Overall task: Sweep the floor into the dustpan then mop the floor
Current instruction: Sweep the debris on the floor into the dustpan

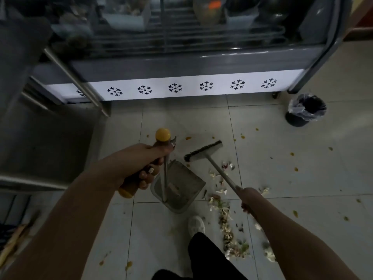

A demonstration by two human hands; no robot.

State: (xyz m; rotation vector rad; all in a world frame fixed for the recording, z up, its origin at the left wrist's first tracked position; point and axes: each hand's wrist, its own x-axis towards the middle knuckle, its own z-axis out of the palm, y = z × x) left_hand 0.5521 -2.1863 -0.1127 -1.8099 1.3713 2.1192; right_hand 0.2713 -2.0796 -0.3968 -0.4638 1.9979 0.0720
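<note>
Left grip [141, 166] wrapped round dustpan [181, 184] handle, steadying pan on floor [302, 162], mouth facing broom [203, 151] | right grip [249, 199] clasps broom stick, likely to drag scraps [224, 213] in.

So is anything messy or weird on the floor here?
Yes. A trail of pale and green food scraps lies spilled on the tiles right of the dustpan, running down past the person's shoe. Small orange blobs are scattered around too. Little of it is in the dustpan.
</note>
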